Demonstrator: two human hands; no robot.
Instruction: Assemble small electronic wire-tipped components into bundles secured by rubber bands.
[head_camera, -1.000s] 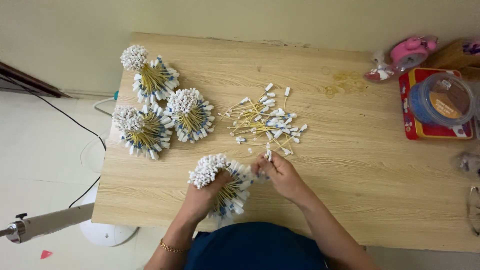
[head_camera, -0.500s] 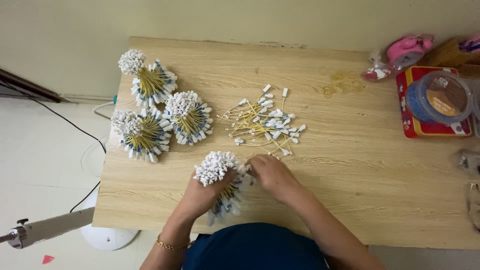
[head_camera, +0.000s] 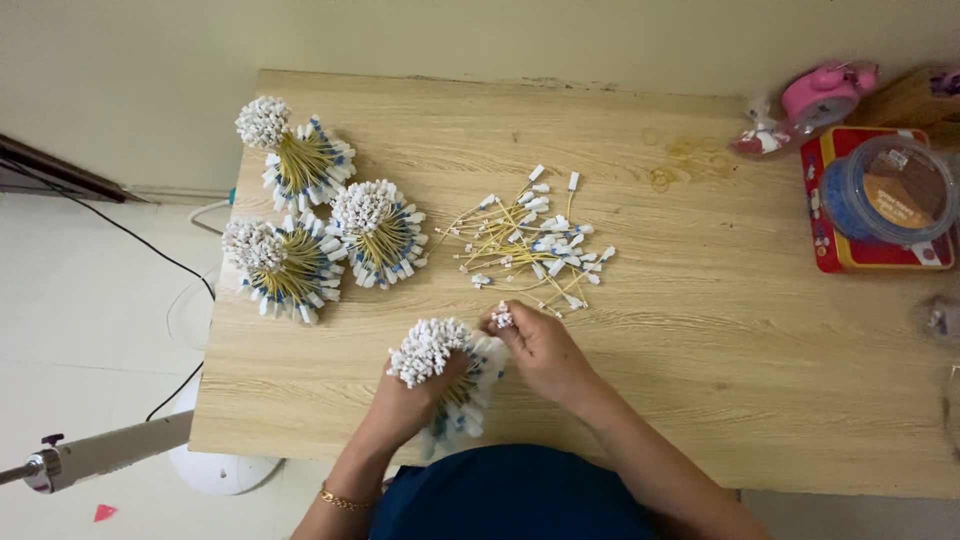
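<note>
My left hand (head_camera: 412, 402) grips a thick bundle (head_camera: 432, 350) of thin yellow sticks with white tips, held near the front edge of the wooden table (head_camera: 700, 330). My right hand (head_camera: 540, 350) pinches a few of the same white-tipped sticks (head_camera: 502, 318) right beside the bundle's head. A loose pile of these sticks (head_camera: 530, 245) lies spread on the table just beyond my hands. Three finished bundles (head_camera: 320, 215) rest at the far left of the table, fanned out with white and blue ends.
At the right edge stands a clear round container with a blue rim (head_camera: 890, 190) on a red box. A pink round object (head_camera: 820, 92) sits in the far right corner. Rubber bands (head_camera: 680, 160) lie near it. A black cable (head_camera: 130, 240) runs across the floor on the left.
My right hand has moved from the edge of the loose pile toward the held bundle, carrying a few sticks. The bundle in my left hand has tilted more upright.
</note>
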